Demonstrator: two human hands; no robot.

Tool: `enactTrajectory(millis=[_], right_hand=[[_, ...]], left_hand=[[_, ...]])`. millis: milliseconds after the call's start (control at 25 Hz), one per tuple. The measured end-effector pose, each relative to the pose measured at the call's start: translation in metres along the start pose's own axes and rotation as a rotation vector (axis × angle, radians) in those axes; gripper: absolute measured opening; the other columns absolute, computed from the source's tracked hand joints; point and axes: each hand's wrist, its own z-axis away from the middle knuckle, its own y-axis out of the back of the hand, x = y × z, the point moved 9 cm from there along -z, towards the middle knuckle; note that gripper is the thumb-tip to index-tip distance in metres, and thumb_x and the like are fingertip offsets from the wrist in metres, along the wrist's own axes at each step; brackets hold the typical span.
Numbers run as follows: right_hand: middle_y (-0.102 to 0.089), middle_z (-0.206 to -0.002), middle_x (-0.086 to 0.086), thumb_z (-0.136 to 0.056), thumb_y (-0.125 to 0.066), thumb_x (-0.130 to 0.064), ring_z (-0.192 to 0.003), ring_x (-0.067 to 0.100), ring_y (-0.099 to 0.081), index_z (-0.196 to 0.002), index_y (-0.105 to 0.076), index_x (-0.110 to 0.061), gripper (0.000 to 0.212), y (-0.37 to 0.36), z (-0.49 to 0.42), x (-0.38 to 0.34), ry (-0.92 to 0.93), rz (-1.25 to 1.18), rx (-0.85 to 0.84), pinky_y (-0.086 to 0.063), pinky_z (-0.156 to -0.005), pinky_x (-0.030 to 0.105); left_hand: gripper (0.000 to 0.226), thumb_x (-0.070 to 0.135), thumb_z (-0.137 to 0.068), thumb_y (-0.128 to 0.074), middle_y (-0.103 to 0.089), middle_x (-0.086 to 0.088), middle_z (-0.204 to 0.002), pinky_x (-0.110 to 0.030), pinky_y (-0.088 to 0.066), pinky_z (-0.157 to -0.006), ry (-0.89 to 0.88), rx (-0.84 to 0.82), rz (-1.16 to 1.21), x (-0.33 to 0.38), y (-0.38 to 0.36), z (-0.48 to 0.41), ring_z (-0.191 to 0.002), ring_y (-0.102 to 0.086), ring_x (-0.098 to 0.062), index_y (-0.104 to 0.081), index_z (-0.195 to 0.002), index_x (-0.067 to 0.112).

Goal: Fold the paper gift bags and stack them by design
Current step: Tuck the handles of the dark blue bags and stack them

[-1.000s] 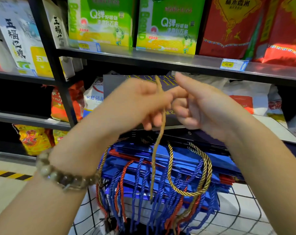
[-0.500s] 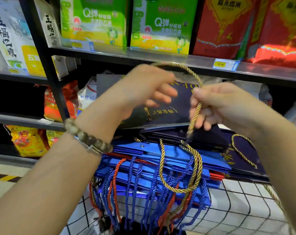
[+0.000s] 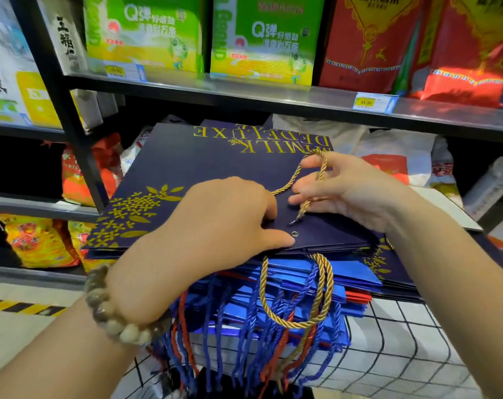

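A navy gift bag (image 3: 187, 168) with gold lettering is lying flat on top of the stack of blue bags (image 3: 359, 279), which is resting on the wire basket (image 3: 403, 341). The left hand (image 3: 221, 223), wearing a bead bracelet (image 3: 112, 318), is gripping the bag's near edge, fingers curling on top and thumb stretching toward 1 bare metal eyelet (image 3: 295, 233). The right hand (image 3: 351, 191) is pinching a gold cord (image 3: 290, 180) over the bag's near right corner, its free tip dangling just beside that eyelet. Another gold handle loop (image 3: 262, 286) is hanging over the stack's near edge among blue and red cords (image 3: 221, 341). Behind, a shelf (image 3: 244, 93) is carrying 2 green boxes (image 3: 262, 38).
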Motion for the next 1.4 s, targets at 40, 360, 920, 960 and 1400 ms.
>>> enactTrajectory(millis=[40,360,920,960,1400], right_hand=[[-0.064,-0.073,0.005,-0.077,-0.065,0.007,-0.064,0.015,-0.067,-0.102,-0.047,-0.014,0.037,-0.002,0.001,0.0,0.031,0.076,0.026,-0.053,-0.055,0.021],[-0.052,-0.109,-0.001,-0.072,-0.06,-0.055,-0.108,0.019,-0.05,-0.116,-0.058,-0.024,0.055,0.005,0.028,-0.032,0.486,1.152,0.25,-0.033,-0.085,0.023],[-0.051,-0.08,-0.018,-0.086,-0.049,-0.033,-0.08,0.005,-0.048,-0.087,-0.063,-0.02,0.019,-0.053,0.043,-0.008,0.713,1.117,-0.112,-0.041,-0.076,0.026],[-0.05,-0.079,-0.017,-0.086,-0.046,-0.032,-0.081,0.008,-0.049,-0.091,-0.063,-0.018,0.023,-0.052,0.042,-0.008,0.689,1.181,-0.094,-0.041,-0.073,0.026],[-0.053,-0.077,-0.025,-0.083,-0.055,-0.032,-0.076,-0.012,-0.051,-0.087,-0.07,-0.019,0.02,-0.029,0.046,-0.018,0.638,1.033,-0.088,-0.037,-0.072,0.007]], left_hand=[[0.053,0.072,-0.075,-0.041,-0.058,0.01,-0.104,-0.029,-0.04,-0.07,0.0,-0.002,-0.008,0.001,0.0,0.002,-0.1,-0.053,-0.014,-0.06,-0.105,0.033],[0.063,0.077,-0.069,-0.041,-0.051,0.012,-0.105,-0.027,-0.03,-0.068,-0.015,-0.009,0.023,0.003,-0.004,0.004,-0.103,-0.049,-0.011,-0.054,-0.117,0.039],[0.077,0.082,-0.066,-0.018,-0.054,0.013,-0.107,-0.028,-0.045,-0.073,-0.064,0.036,0.022,-0.002,-0.012,0.015,-0.104,-0.051,-0.007,-0.058,-0.113,0.036],[0.071,0.08,-0.07,-0.025,-0.053,0.014,-0.112,-0.027,-0.043,-0.075,-0.067,0.039,0.016,-0.001,-0.013,0.015,-0.107,-0.05,-0.007,-0.056,-0.118,0.037],[0.082,0.073,-0.066,-0.006,-0.066,0.007,-0.089,-0.028,-0.04,-0.053,-0.161,0.155,-0.066,0.011,-0.005,0.017,-0.08,-0.064,-0.015,-0.068,-0.093,0.026]])
